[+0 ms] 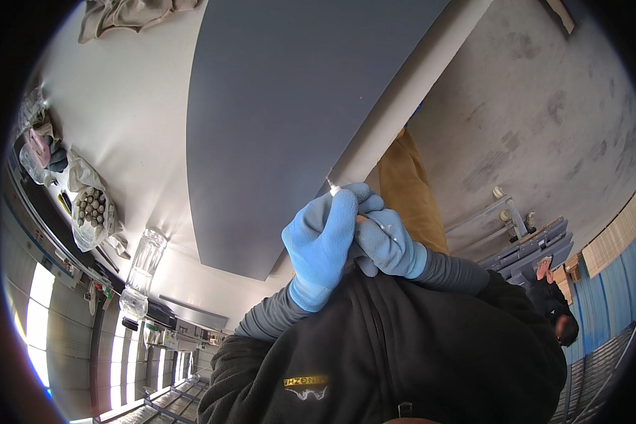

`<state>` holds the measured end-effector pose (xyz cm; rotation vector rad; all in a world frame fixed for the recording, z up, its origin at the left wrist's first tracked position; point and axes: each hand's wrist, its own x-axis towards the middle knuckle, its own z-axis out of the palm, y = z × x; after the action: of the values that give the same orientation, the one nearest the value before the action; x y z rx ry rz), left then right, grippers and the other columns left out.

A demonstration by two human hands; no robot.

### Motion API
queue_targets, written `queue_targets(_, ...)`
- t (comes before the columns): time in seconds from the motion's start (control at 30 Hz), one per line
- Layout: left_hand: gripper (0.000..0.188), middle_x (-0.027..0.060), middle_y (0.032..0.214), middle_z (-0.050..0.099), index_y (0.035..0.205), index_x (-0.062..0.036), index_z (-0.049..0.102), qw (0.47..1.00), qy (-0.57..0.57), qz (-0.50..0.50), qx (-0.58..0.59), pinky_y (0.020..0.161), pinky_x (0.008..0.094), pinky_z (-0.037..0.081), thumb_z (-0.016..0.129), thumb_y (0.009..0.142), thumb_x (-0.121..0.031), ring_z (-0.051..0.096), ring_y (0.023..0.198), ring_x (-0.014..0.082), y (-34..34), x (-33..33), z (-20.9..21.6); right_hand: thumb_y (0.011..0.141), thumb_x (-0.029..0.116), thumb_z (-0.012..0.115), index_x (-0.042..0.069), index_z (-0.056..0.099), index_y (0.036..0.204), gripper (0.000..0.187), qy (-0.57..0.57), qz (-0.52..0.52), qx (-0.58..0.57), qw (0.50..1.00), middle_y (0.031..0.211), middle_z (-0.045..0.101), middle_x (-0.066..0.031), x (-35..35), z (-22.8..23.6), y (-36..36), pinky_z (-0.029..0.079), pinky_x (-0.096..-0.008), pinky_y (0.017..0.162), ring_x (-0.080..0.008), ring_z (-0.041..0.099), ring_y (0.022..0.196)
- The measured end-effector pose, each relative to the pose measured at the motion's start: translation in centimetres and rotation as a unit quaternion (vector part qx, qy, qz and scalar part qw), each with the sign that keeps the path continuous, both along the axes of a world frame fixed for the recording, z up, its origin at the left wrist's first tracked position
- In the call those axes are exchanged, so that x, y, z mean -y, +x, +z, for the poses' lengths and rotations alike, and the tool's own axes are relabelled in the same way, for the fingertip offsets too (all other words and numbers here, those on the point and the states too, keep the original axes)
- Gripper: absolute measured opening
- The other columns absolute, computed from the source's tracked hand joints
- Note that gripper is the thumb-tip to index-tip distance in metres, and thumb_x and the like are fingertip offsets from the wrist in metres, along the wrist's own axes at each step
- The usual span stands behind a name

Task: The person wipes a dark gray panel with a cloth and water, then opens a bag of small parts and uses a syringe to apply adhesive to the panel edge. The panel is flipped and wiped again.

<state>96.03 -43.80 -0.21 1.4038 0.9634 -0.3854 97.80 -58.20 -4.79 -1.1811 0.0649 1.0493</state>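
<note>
Both my hands wear light blue and grey knit gloves and are held close together in front of my dark jacket, over the near edge of a large dark grey panel (283, 120). My left hand (321, 244) is pinched around a small white piece (334, 189) with a thin, pointed tip sticking up from it; its exact kind is too small to tell. Right beside it, my right hand (391, 244) is closed, fingers curled against the left one. Whatever may be inside the right fingers is hidden.
The panel lies on a white table (134, 85). On the left stand a clear glass-like bottle (147, 258) and a plastic bag (92, 215) of small cylindrical items. Cloth (131, 18) lies at the top left. Another person (551, 304) is at the far right near grey stacked pieces (533, 247).
</note>
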Motion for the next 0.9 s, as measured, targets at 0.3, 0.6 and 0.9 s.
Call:
queue_targets(0.3, 0.031, 0.0227, 0.102, 0.08, 0.116, 0.0117, 0.075, 1.0, -0.009, 0.01, 0.0, 0.087, 0.0377, 0.065, 0.064, 0.107, -0.016, 0.079, 0.093, 0.0281, 0.04, 0.05, 0.19, 0.109, 0.025, 0.048, 0.002, 0.07, 0.092, 0.036, 0.004, 0.039, -0.053, 0.998, 0.076, 0.071, -0.0072, 0.18, 0.19, 0.31, 0.055, -0.0329, 0.064, -0.0191, 0.07, 0.073)
queue_targets(0.6, 0.033, 0.0228, 0.102, 0.08, 0.117, 0.0122, 0.074, 1.0, -0.022, 0.021, -0.005, 0.086, 0.0373, 0.065, 0.063, 0.108, -0.017, 0.079, 0.093, 0.0285, 0.06, 0.0, 0.33, 0.111, 0.028, 0.047, 0.003, 0.07, 0.09, 0.04, 0.006, 0.036, -0.068, 0.997, 0.074, 0.07, -0.0062, 0.3, 0.33, 0.29, 0.054, -0.0313, 0.063, -0.0172, 0.069, 0.072)
queue_targets(0.9, 0.031, 0.0224, 0.103, 0.08, 0.115, 0.0109, 0.075, 1.0, 0.011, -0.003, 0.013, 0.085, 0.0369, 0.066, 0.064, 0.107, -0.017, 0.08, 0.092, 0.0273, -0.42, 0.04, 0.12, 0.11, 0.027, 0.048, 0.003, 0.072, 0.09, 0.039, 0.005, 0.021, -0.011, 1.0, 0.075, 0.07, -0.0058, 0.03, 0.13, -0.17, 0.054, -0.0314, 0.063, -0.0165, 0.069, 0.072)
